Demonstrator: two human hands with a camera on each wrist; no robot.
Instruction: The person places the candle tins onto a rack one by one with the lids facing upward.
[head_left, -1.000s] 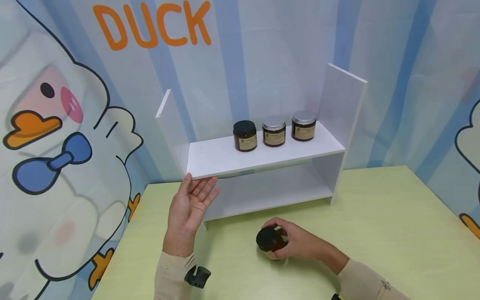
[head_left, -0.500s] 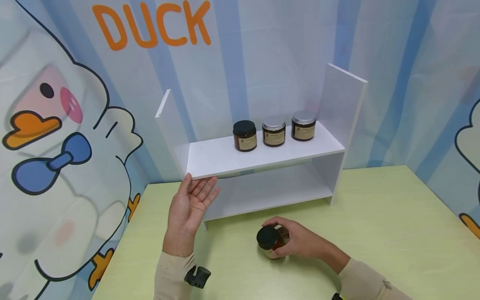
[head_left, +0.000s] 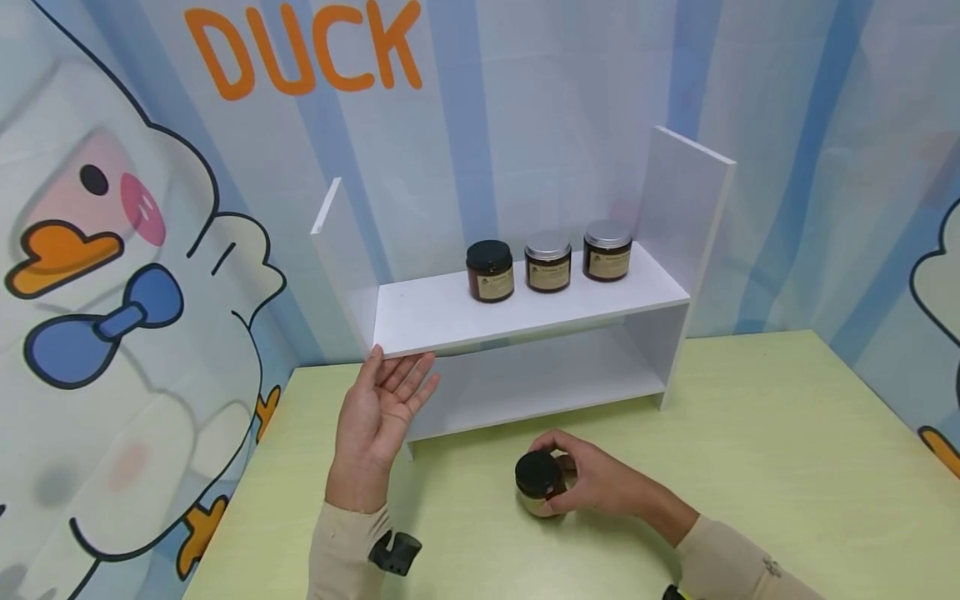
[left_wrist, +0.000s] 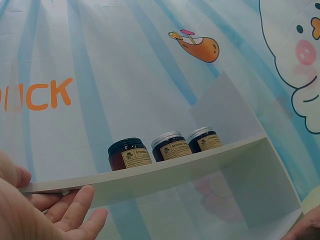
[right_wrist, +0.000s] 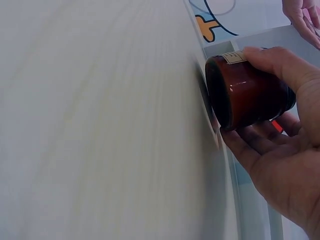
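My right hand (head_left: 592,475) grips an amber glass jar (head_left: 542,503) with a black lid, in front of the white shelf unit (head_left: 525,329). Thumb and fingers lie on opposite sides of it. In the right wrist view the jar (right_wrist: 255,92) shows its underside and part of a tan label, close over the table. My left hand (head_left: 378,417) pinches the front left edge of the upper board, thumb on top and fingers underneath, palm turned up. On that board stand a black-lidded jar (head_left: 491,271) and two silver-lidded jars, the middle one (head_left: 548,262) and the right one (head_left: 607,251).
The unit's lower board (head_left: 540,379) lies beneath the upper one, and side panels (head_left: 686,200) rise at both ends. A pale green table (head_left: 787,442) carries the unit. Behind it hangs a striped backdrop (head_left: 555,108) with a printed duck at the left.
The jar in my right hand has tipped a little more upright and shifted slightly right. My left hand keeps its hold on the board, and the jars on it have not moved.
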